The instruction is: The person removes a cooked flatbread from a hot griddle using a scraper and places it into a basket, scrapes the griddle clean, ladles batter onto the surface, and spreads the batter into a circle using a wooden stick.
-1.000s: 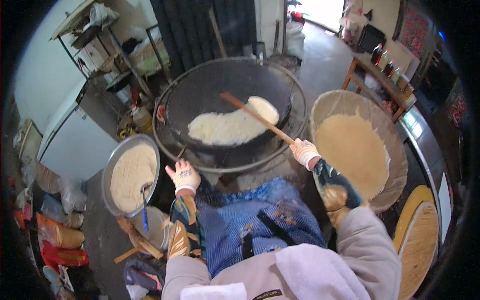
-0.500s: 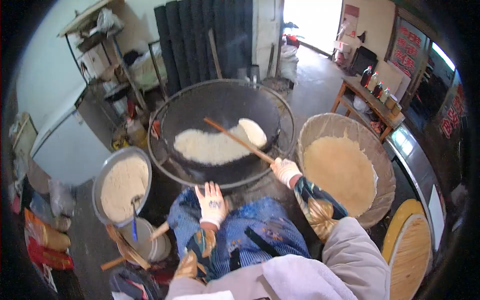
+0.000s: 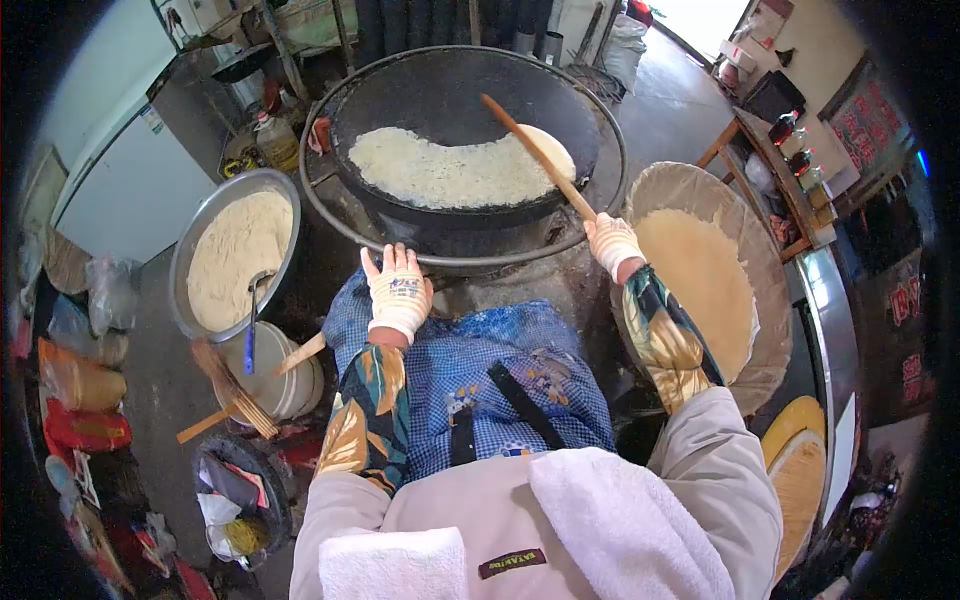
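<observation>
Gloved in white, my right hand grips the lower end of a wooden stick. The stick slants up and left across a mound of pale batter at the right part of a large round black griddle. A curved band of pale batter spreads left from there over the griddle's near half. My left hand, also gloved, has its fingers spread, with the tips at the near side of the metal ring around the griddle. It holds nothing.
A metal basin of pale dough with a blue-handled ladle stands left, above a white bucket. At right sits a lined basket holding thin tan sheets. Bottles stand on a wooden table beyond.
The view has tilted down and shifted. The stick is steeper across the batter mound, still in my right hand. My left hand moved from the ring to over my lap, then back towards the ring.
</observation>
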A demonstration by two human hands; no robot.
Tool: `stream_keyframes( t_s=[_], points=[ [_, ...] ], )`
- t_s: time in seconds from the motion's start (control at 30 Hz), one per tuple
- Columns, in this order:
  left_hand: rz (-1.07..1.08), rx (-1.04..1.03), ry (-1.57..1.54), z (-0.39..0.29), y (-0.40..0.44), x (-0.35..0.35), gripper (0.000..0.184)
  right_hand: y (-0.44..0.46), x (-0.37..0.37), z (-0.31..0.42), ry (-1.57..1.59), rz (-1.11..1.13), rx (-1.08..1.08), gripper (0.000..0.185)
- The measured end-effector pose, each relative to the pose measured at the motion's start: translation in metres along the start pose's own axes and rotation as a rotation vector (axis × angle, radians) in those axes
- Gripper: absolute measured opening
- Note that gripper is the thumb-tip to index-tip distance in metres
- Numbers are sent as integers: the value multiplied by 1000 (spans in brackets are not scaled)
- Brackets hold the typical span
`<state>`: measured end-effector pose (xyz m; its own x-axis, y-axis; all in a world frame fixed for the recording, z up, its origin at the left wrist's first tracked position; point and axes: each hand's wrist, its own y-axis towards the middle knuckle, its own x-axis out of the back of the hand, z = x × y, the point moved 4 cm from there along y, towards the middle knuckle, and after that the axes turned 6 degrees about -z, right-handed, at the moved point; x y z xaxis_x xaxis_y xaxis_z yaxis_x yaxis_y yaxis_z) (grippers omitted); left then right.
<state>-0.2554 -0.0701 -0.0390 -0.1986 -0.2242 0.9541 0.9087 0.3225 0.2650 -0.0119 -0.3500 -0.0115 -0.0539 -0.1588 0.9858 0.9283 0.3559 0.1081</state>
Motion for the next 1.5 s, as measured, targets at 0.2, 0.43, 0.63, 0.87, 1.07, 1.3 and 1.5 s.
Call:
stream_keyframes(
  t_s=[0.2,0.43,0.63,0.87,1.07,1.3,1.5],
  points=[
    [-56,23,-120,17,5,13,51,-5,3,-2,182,-10,18,37],
    [111,140,53,43,11,-16,59,-12,1,-10,170,-14,-57,38],
    [-65,80,25,32,10,-9,55,-43,13,37,154,-9,171,40],
    [-43,-112,-66,-47,-9,-8,67,1,-11,11,77,-75,-39,37],
    [16,-89,-25,-28,-6,-5,63,6,-25,-8,67,-70,-54,37],
    [87,-5,-3,-6,-4,-6,62,-32,-16,28,41,166,198,39],
    [73,47,11,22,5,-12,60,2,4,2,49,-10,-49,36]
  ],
)
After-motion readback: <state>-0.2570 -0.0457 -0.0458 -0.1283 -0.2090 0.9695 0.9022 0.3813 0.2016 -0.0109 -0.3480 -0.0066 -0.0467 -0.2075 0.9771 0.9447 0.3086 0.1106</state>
